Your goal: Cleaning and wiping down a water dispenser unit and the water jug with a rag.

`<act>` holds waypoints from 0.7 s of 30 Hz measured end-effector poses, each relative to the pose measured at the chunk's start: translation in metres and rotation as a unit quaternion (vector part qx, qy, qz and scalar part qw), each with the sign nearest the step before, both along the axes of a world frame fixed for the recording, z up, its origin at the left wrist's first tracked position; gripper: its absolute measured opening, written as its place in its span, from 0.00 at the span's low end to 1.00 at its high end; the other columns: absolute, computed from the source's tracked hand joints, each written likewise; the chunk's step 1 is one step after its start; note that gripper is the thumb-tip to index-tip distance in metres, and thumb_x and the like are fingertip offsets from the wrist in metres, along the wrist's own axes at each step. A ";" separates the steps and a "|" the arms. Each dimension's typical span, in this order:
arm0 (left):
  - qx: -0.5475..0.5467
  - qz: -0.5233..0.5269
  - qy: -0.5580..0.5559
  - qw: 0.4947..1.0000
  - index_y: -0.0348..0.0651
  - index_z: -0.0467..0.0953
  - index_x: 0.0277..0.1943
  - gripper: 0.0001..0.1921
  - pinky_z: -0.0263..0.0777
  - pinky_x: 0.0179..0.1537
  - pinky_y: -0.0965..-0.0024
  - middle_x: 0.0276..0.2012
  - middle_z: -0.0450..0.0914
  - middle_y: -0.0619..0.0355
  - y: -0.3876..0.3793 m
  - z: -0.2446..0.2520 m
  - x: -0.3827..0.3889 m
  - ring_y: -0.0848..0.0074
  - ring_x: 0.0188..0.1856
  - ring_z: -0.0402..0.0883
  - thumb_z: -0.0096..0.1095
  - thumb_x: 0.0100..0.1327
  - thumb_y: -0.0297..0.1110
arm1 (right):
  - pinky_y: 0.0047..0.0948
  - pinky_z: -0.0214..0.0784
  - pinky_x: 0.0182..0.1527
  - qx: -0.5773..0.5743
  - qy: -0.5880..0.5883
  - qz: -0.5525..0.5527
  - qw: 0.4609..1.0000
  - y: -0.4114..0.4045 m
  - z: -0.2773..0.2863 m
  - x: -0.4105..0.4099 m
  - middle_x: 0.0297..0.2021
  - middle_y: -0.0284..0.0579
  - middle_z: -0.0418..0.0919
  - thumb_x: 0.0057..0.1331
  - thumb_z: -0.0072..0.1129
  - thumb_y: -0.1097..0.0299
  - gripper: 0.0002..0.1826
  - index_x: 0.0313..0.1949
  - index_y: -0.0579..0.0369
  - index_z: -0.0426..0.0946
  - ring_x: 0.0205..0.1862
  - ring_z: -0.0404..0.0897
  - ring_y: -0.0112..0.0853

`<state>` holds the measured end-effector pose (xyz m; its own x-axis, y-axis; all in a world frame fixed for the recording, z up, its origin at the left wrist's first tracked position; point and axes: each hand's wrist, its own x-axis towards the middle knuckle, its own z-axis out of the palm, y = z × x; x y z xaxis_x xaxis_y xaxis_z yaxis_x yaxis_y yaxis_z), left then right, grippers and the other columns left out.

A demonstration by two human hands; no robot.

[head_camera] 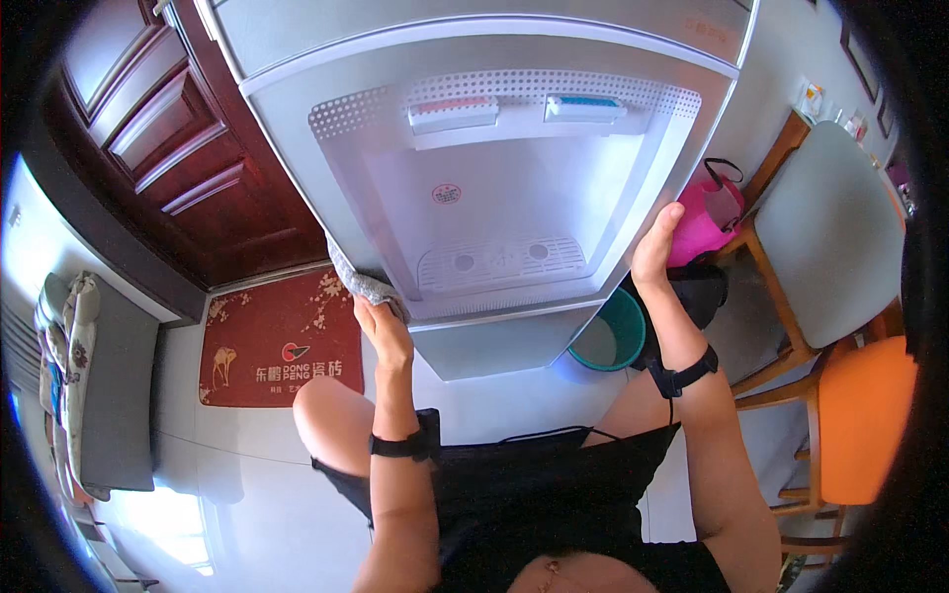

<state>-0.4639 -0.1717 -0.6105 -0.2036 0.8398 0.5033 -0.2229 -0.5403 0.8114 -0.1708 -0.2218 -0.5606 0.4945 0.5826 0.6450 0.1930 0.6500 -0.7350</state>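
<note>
Straight in front of me stands a silver-grey water dispenser point(485, 354) with a white recessed bay point(519, 185). Two dispensing levers, one marked red point(454, 113) and one blue point(586, 109), sit under the bay's perforated top edge. A slotted drip tray point(501, 259) forms the bay's floor. My left hand point(385, 337) presses a grey cloth point(363, 285) against the dispenser's lower left edge; part of the cloth goes round the side, out of sight. Against the right side edge rests my right hand point(654, 248), thumb up, its other fingers hidden behind the edge.
A green bucket point(615, 337) stands on the floor by the dispenser's lower right. Beyond it are a pink bag point(700, 222), a grey-backed chair point(827, 222) and an orange chair point(864, 422). At left lie a red doormat point(282, 333), a dark wooden door point(200, 141) and a grey bench point(118, 385).
</note>
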 end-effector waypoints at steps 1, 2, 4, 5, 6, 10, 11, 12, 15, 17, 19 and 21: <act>0.001 0.003 0.001 1.000 0.37 0.66 0.42 0.23 0.51 0.19 0.85 0.23 0.65 0.68 0.002 -0.001 -0.001 0.89 0.19 0.58 0.31 0.68 0.50 | 0.34 0.45 0.61 0.001 0.001 0.003 1.000 0.000 -0.001 -0.001 0.58 0.50 0.57 0.60 0.26 0.31 0.46 0.59 0.65 0.52 0.59 0.56 0.35; 0.010 0.003 0.005 1.000 0.37 0.66 0.42 0.22 0.50 0.19 0.85 0.24 0.65 0.68 0.004 -0.003 -0.002 0.89 0.19 0.58 0.32 0.68 0.50 | 0.34 0.45 0.61 -0.004 0.016 0.003 1.000 0.001 -0.003 -0.001 0.58 0.50 0.57 0.60 0.27 0.30 0.47 0.59 0.66 0.52 0.59 0.56 0.35; 0.048 0.064 0.038 0.996 0.38 0.65 0.41 0.21 0.52 0.21 0.83 0.24 0.65 0.67 0.006 -0.006 -0.001 0.87 0.21 0.58 0.32 0.68 0.49 | 0.35 0.45 0.61 -0.016 0.034 0.001 0.999 0.003 -0.004 0.002 0.59 0.51 0.55 0.57 0.26 0.27 0.51 0.60 0.67 0.50 0.60 0.55 0.37; 0.008 -0.013 0.048 0.999 0.36 0.65 0.42 0.21 0.53 0.24 0.81 0.24 0.65 0.66 -0.001 -0.009 -0.010 0.85 0.24 0.60 0.33 0.68 0.48 | 0.35 0.45 0.61 -0.018 0.030 0.011 0.999 0.003 -0.005 0.004 0.59 0.51 0.55 0.57 0.26 0.27 0.51 0.60 0.67 0.50 0.60 0.55 0.37; 0.019 -0.001 0.047 0.999 0.36 0.65 0.43 0.21 0.53 0.24 0.80 0.24 0.65 0.66 0.000 -0.011 -0.009 0.85 0.24 0.60 0.33 0.68 0.48 | 0.34 0.44 0.62 -0.027 0.041 0.001 0.999 0.002 -0.007 0.006 0.60 0.48 0.53 0.57 0.27 0.27 0.50 0.62 0.63 0.47 0.61 0.53 0.37; -0.013 -0.013 0.027 0.999 0.34 0.66 0.42 0.20 0.52 0.20 0.78 0.22 0.65 0.65 -0.002 -0.008 0.001 0.84 0.20 0.59 0.33 0.68 0.44 | 0.38 0.41 0.63 -0.038 0.040 -0.044 0.997 -0.001 -0.003 0.009 0.63 0.51 0.45 0.55 0.24 0.26 0.52 0.64 0.60 0.40 0.64 0.48 0.41; 0.005 0.000 0.026 1.000 0.33 0.66 0.42 0.20 0.53 0.20 0.77 0.21 0.65 0.65 -0.001 -0.007 0.002 0.84 0.20 0.60 0.34 0.68 0.44 | 0.41 0.39 0.64 -0.058 0.022 -0.048 0.997 -0.001 0.000 0.010 0.64 0.55 0.40 0.54 0.21 0.24 0.54 0.64 0.62 0.37 0.65 0.44 0.44; 0.008 -0.006 0.026 1.000 0.33 0.66 0.42 0.20 0.53 0.20 0.77 0.21 0.65 0.64 -0.002 -0.007 0.002 0.83 0.20 0.60 0.34 0.68 0.45 | 0.39 0.39 0.64 -0.044 0.016 -0.050 0.998 0.000 0.001 0.010 0.65 0.53 0.40 0.55 0.22 0.25 0.53 0.64 0.62 0.37 0.65 0.43 0.43; 0.001 0.014 0.035 0.999 0.30 0.66 0.46 0.23 0.61 0.25 0.72 0.22 0.68 0.58 -0.004 -0.007 0.004 0.77 0.23 0.66 0.37 0.66 0.47 | 0.40 0.38 0.65 -0.034 0.040 -0.049 0.997 -0.001 0.005 0.007 0.65 0.52 0.39 0.55 0.23 0.25 0.53 0.64 0.61 0.36 0.66 0.42 0.43; -0.019 -0.012 0.086 0.996 0.29 0.63 0.52 0.25 0.66 0.34 0.67 0.31 0.73 0.49 -0.002 -0.016 0.000 0.66 0.30 0.73 0.37 0.65 0.46 | 0.39 0.35 0.65 -0.052 0.054 -0.087 0.993 -0.002 0.008 0.005 0.66 0.51 0.37 0.55 0.23 0.25 0.53 0.65 0.59 0.35 0.66 0.40 0.43; -0.010 -0.027 0.095 0.995 0.28 0.60 0.56 0.27 0.65 0.44 0.62 0.42 0.72 0.40 -0.001 -0.015 0.004 0.55 0.41 0.73 0.39 0.65 0.45 | 0.40 0.35 0.65 -0.044 0.037 -0.087 0.995 -0.006 0.014 0.009 0.66 0.50 0.36 0.57 0.22 0.27 0.51 0.65 0.58 0.34 0.67 0.40 0.43; -0.016 -0.054 0.074 0.996 0.26 0.56 0.59 0.29 0.60 0.53 0.59 0.51 0.67 0.34 0.000 -0.013 0.005 0.47 0.52 0.68 0.41 0.63 0.44 | 0.39 0.34 0.65 -0.040 0.060 -0.073 0.995 -0.007 0.021 0.001 0.66 0.47 0.37 0.60 0.21 0.30 0.46 0.65 0.56 0.35 0.66 0.41 0.42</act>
<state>-0.4593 -0.1714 -0.6240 -0.0373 0.8688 0.4938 -0.1552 -0.4931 0.8560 -0.1697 -0.2293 -0.5394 0.6477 0.5461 0.5313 0.1886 0.5607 -0.8062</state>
